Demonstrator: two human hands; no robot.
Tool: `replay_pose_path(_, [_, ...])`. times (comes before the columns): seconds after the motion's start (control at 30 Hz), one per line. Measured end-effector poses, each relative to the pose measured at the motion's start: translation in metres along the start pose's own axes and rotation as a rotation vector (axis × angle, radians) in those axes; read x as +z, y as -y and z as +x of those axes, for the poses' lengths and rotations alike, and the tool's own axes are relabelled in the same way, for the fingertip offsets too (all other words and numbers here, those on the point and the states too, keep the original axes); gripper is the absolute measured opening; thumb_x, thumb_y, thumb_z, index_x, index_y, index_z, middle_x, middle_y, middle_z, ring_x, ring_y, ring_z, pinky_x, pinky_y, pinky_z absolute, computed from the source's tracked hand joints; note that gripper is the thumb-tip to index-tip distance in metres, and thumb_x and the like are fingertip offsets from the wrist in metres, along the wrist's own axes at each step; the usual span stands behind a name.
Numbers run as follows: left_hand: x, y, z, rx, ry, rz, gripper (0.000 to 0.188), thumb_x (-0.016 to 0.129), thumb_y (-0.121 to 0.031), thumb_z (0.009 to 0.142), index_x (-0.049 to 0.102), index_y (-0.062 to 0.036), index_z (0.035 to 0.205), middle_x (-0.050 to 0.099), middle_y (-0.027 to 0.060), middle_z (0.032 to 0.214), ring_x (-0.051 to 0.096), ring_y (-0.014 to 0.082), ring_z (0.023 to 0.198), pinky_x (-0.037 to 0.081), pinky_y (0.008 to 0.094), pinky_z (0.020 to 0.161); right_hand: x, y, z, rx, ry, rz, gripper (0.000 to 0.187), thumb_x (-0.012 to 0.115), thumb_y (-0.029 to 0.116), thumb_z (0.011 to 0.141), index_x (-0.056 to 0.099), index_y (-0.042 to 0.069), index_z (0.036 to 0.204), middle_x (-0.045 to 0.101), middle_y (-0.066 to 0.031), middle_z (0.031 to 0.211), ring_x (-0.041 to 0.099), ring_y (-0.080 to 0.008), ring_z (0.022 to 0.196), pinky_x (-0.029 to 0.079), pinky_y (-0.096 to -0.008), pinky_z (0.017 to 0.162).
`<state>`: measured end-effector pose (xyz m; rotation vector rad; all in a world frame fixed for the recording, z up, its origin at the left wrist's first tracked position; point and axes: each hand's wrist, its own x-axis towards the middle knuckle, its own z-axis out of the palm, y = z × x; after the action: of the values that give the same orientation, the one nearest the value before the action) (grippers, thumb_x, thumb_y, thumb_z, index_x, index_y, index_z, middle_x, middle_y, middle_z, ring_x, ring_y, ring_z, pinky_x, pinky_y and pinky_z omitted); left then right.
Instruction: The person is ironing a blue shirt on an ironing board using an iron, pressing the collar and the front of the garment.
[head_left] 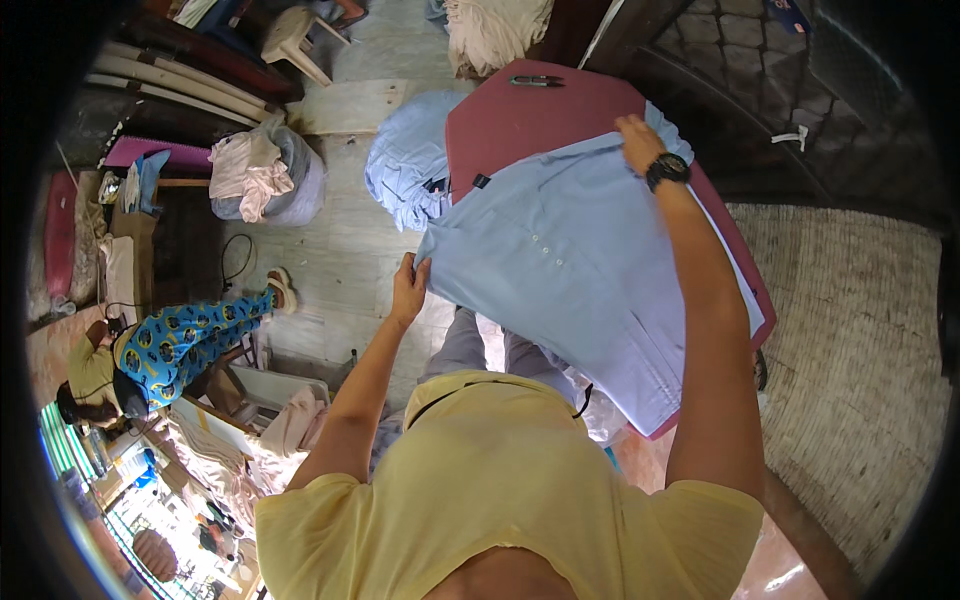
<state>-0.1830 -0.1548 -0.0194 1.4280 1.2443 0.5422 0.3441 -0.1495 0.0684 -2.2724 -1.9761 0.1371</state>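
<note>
A light blue shirt (570, 270) with a short row of small buttons and a dark label lies spread over a maroon padded board (540, 125). Its lower left corner hangs past the board's edge, pinched between the thumb and fingers of my left hand (408, 288). At the far right edge of the cloth, my right hand (642, 148) has its fingers curled on the fabric. A black watch (667, 171) is on that wrist. White-looking cloth or paper shows along the right side of the shirt.
A pen (536, 81) rests on the board's far end. Light blue cloth (410, 160) is heaped to its left. Farther left are a clothes-filled bag (265, 175) and a person (170, 350) in patterned blue trousers. A plastic stool (298, 42) stands at the back. A dark grille is at right.
</note>
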Motion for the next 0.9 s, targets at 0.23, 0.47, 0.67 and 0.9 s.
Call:
replay_pose_path(0.23, [-0.052,-0.11,0.001,0.561,-0.124,0.054,0.007,0.055,-0.008,0.097,0.052,-0.0017,0.097,0.051,0.005,0.083,0.046,0.0117,0.077,0.04,0.0256,0.069,-0.145,0.053,-0.166,0.243,-0.531,-0.113,0.052,0.059,-0.008,0.067,0.06,0.013,0.115,0.053,-0.0101,0.111,0.062,-0.0357,0.092,0.053,-0.045,0.072])
replay_pose_path(0.47, [-0.148,-0.207,0.024,1.327,-0.371,0.313,0.013,0.061,-0.004,0.083,0.055,0.001,0.093,0.057,0.0143,0.085,0.055,0.0274,0.077,0.047,0.0403,0.074,-0.215,0.198,-0.384,0.486,-0.915,-0.341,0.034,0.077,0.016,0.08,0.064,0.001,0.108,0.07,-0.0164,0.097,0.068,-0.0282,0.082,0.055,-0.0374,0.074])
replay_pose_path(0.67, [-0.305,-0.306,0.095,1.631,0.265,0.126,0.03,0.068,-0.003,0.06,0.061,0.0077,0.087,0.059,0.0225,0.071,0.057,0.0335,0.064,0.047,0.0426,0.068,-0.255,0.343,-0.503,0.769,-0.949,-0.522,0.026,0.07,0.019,0.082,0.066,-0.006,0.09,0.061,-0.0151,0.07,0.057,-0.0226,0.056,0.046,-0.0343,0.053])
replay_pose_path(0.9, [-0.091,-0.423,0.126,1.426,-0.142,-0.033,0.022,0.065,0.001,0.079,0.064,0.0033,0.101,0.067,0.016,0.099,0.066,0.0279,0.082,0.053,0.036,0.077,-0.314,0.322,-0.509,0.916,-0.771,-0.761,0.03,0.074,0.017,0.077,0.069,0.001,0.102,0.072,-0.0141,0.093,0.07,-0.029,0.08,0.055,-0.0366,0.071])
